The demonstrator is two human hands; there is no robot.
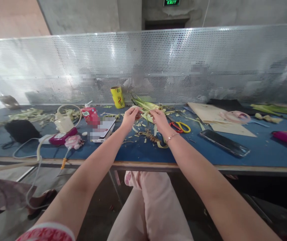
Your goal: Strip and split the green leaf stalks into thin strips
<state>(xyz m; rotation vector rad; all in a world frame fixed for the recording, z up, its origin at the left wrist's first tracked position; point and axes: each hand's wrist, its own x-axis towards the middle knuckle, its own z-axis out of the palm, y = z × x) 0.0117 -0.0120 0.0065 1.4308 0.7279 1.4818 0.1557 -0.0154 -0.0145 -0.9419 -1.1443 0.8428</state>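
Over the middle of the blue table, my left hand [130, 116] is closed with thumb and fingers pinching one end of a pale green leaf strip [144, 111]. My right hand [158, 118], with a thin bracelet at the wrist, pinches the strip's other side. Behind them lies a bundle of long green leaves [145, 104]. Leaf scraps and a tangle of brown dry fibres [149, 134] are scattered beneath. Scissors [183, 127] with red and yellow handles rest just right of my right hand. The fingertips are small here, so the strip's exact shape is unclear.
A yellow can-shaped roll [117, 97] stands at the back, before a perforated metal screen [158, 50]. To the left are a red drink carton [90, 115], a phone [104, 129], and cables. On the right lie a dark phone [224, 143] and beige sheets [206, 113].
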